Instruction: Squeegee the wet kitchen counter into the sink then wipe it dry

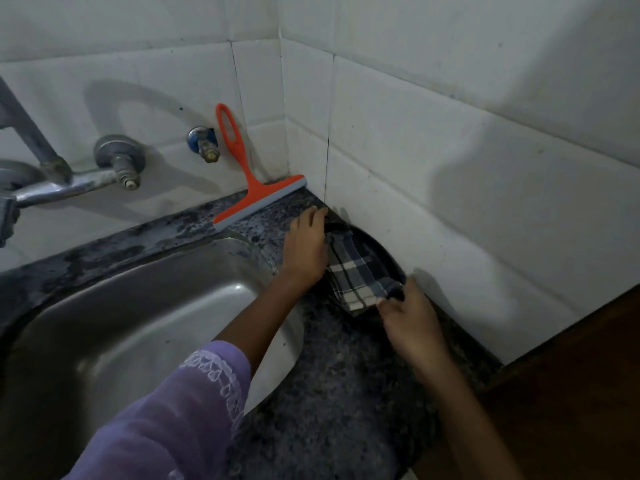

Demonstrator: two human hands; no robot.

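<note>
An orange squeegee (pixel 258 195) leans against the tiled back wall, its blade resting on the dark speckled counter (pixel 346 375) behind the steel sink (pixel 121 323). A blue-and-white checked cloth (pixel 358 275) lies folded on a dark round dish (pixel 381 251) by the right wall. My left hand (pixel 306 245) lies flat with straight fingers on the counter beside the cloth, touching its left edge. My right hand (pixel 410 317) pinches the cloth's near corner.
A metal tap (pixel 69 181) with a valve (pixel 121 161) juts from the back wall on the left, and a second small valve (pixel 204 143) sits near the squeegee handle. White tiled walls meet in the corner. A brown wooden surface (pixel 571 393) borders the counter on the right.
</note>
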